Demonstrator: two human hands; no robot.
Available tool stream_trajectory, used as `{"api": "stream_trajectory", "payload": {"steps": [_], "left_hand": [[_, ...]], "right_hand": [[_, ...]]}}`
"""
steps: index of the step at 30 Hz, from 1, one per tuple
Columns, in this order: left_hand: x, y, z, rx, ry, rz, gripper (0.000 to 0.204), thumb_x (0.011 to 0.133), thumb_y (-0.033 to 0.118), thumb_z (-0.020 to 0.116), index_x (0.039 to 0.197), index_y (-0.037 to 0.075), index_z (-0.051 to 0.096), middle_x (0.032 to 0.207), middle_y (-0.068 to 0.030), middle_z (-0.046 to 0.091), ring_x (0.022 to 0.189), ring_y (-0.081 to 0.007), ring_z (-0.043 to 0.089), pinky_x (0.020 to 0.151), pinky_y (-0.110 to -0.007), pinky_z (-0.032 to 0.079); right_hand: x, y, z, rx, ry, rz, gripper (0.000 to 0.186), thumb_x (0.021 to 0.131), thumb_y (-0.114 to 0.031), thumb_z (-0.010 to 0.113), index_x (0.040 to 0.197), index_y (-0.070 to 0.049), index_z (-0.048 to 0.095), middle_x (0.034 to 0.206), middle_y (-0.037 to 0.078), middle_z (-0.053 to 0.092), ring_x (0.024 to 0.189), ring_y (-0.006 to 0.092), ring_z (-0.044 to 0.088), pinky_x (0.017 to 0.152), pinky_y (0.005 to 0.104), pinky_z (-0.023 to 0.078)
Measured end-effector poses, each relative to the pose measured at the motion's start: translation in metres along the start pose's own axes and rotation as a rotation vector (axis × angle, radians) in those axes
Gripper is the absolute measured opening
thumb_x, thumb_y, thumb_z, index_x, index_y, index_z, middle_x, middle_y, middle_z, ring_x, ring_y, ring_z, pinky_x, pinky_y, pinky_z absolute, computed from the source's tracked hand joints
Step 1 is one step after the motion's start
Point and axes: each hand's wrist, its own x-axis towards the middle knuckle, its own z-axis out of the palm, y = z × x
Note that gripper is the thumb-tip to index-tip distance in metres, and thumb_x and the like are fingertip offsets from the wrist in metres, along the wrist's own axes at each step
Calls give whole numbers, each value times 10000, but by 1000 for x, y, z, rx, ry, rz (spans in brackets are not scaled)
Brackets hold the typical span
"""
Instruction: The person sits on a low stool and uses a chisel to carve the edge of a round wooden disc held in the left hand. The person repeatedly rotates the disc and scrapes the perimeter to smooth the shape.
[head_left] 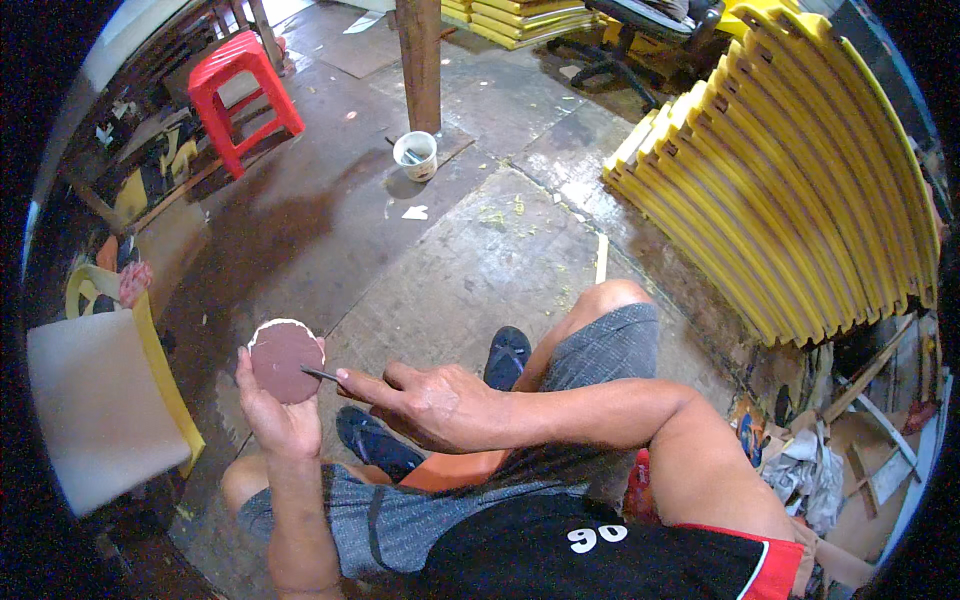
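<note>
Cradling a flat, round, reddish-brown disc point(280, 352), the left hand point(283, 425) supports it from below with the thumb along its left edge. The disc's broad face looks matte, smooth and evenly coloured, and a thin, uneven, cream-coloured edging shows along its upper rim. It is held nearer the wearer than the small white plastic bucket point(421, 173) on the floor, and left of that bucket. The right hand point(440, 405) grips a slim, dark, pointed tool point(322, 374), index finger extended along it; the tip overlaps the disc's face just right of the middle, though whether it presses in I cannot tell. Right of the bucket leans a stack of yellow, ridged panels point(790, 190); left of it stands a red plastic stool point(225, 62); just behind it rises a square brown wooden post point(419, 70).
</note>
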Motion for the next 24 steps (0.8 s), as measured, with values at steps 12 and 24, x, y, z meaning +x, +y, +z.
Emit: {"api": "stream_trajectory", "payload": {"steps": [12,24], "left_hand": [[-5,-6,-9,-51,-221,-26,442,1005,419,432,1178,39,578,1166,-125,630,1109,-289,584,977,-475,467],[-1,5,-11,-122,-38,-12,460,1022,435,382,1190,33,531,1130,-144,613,1066,-293,605,967,-508,491]], "right_hand": [[9,-2,-4,5,-61,8,633,908,-198,611,1486,-181,352,839,145,570,619,347,630,536,455,533],[9,-14,-1,-8,-107,38,610,903,-172,613,1469,-210,390,844,150,588,637,360,639,523,462,528]]}}
